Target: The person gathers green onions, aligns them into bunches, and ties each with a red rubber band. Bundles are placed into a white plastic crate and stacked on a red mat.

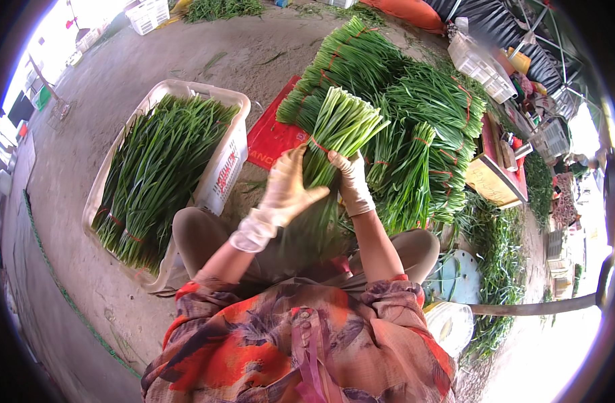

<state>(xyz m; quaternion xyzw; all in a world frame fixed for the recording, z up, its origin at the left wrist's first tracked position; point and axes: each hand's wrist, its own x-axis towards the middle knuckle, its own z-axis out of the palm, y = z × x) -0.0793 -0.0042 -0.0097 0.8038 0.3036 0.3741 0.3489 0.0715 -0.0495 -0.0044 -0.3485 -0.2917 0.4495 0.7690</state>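
Between my two hands, above my lap, is a bunch of Chinese chives (344,118). Its pale cut ends point away from me, and a thin red band wraps it. My left hand (289,189), in a pale glove, has its fingers at the bunch's left side by the band; its thumb stretches across the leaves. On the right side, my gloved right hand (352,179) grips the bunch close to the band. The leaf tips hang toward my lap and are blurred. Beyond lies a large pile of banded chive bunches (358,60), partly on a red sack (269,136).
A white plastic crate (241,126) filled with chive bunches stands at my left. To the right are a wooden box (494,181), a pale blue round lid-like object (453,277), a clear plastic tub (451,327) and loose leaves (504,252) on the ground. More white crates (481,68) stand farther back.
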